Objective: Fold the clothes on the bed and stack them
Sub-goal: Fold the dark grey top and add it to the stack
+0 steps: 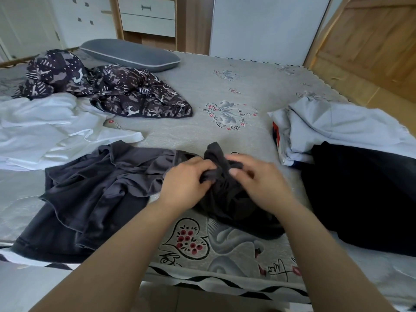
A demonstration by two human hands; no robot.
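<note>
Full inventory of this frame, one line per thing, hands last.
dark garment: 1, charcoal, unfolded, near left, one end bunched in both hands
white garment: 1, white, unfolded, left
patterned garment: count unclear, dark with pale print, crumpled, far left
pale stack: count unclear, pale blue-grey with red and navy at one edge, folded, right
black garment: 1, black, near right, overlapping the pale stack
pillow: 1, grey, far side of bed
bed: 1, grey cover with swan and heart print
drawers: 2 visible, white in wood frame, behind bed
left hand: 1, gripping dark garment
right hand: 1, gripping dark garment
</note>
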